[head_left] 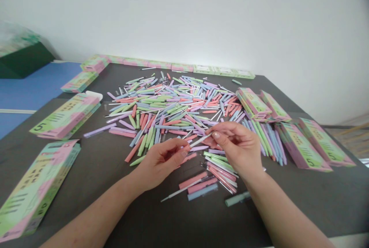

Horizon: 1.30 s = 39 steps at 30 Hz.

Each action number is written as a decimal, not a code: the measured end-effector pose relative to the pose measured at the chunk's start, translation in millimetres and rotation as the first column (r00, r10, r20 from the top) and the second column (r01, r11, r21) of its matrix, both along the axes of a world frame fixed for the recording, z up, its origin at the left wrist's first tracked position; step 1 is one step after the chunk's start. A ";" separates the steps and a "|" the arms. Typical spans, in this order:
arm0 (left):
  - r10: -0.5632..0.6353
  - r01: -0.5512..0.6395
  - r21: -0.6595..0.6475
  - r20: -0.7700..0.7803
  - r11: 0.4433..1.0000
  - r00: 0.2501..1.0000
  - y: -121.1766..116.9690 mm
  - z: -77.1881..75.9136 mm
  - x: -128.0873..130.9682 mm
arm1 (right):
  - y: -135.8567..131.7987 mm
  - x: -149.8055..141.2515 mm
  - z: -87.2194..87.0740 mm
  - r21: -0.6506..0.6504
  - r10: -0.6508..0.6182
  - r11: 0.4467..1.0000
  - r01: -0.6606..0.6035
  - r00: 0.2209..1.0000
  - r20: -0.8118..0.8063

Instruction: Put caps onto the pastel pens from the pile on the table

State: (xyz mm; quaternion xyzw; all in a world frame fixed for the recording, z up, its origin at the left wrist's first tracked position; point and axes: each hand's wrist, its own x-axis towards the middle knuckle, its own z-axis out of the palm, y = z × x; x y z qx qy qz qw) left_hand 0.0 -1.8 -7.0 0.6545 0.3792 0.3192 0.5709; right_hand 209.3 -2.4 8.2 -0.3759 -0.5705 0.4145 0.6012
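My left hand (163,164) and my right hand (239,146) meet above the middle of a dark tabletop (288,205). Between their fingertips is a thin white pen (200,140), tilted up to the right. Its far end sits in my right fingers, and its near end reaches my left fingertips. A large loose heap of pastel pens and pen parts (170,106) in pink, green, lilac and blue lies just beyond my hands. A smaller pile of pens (220,173) lies under and beside my right hand.
Several green-and-pink flat pen boxes (65,116) stand around the table's left and right sides, and a row (173,66) lines the far edge. A bundle of pens (266,142) lies at right. A white wall (184,10) rises behind, and a blue floor (34,86) shows at left.
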 end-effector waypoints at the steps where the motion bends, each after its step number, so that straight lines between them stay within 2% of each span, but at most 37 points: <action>1: 0.006 -0.006 0.014 -0.013 1.000 1.000 0.1 -0.5 -0.1 | -1.0 -0.7 1.0 -0.004 0.001 1.000 -0.001 1.000 0.029; 4: 0.025 -0.022 0.046 -0.054 0.999 0.998 0.3 -1.5 -0.2 | -3.0 -3.4 3.1 -0.023 0.021 1.000 -0.020 0.998 0.063; 16: -0.008 0.036 0.135 -0.201 0.990 0.980 0.3 0.6 0.7 | 5.2 -3.7 -0.1 -0.148 0.128 0.980 -0.131 0.991 -0.032; 19: -0.019 0.048 0.122 -0.228 0.991 0.974 0.4 1.1 1.4 | 5.9 -3.8 -2.5 -0.186 0.137 0.972 -0.143 0.989 -0.049; 31: -0.034 0.053 0.088 -0.203 0.995 0.979 1.6 -0.4 1.3 | 13.3 -1.0 -20.3 -0.219 0.229 0.938 -0.267 0.956 -0.185; 39: -0.036 0.049 0.069 -0.179 0.996 0.983 0.8 -2.5 2.9 | 15.2 -3.2 -24.3 -0.253 0.222 0.932 -0.259 0.961 -0.165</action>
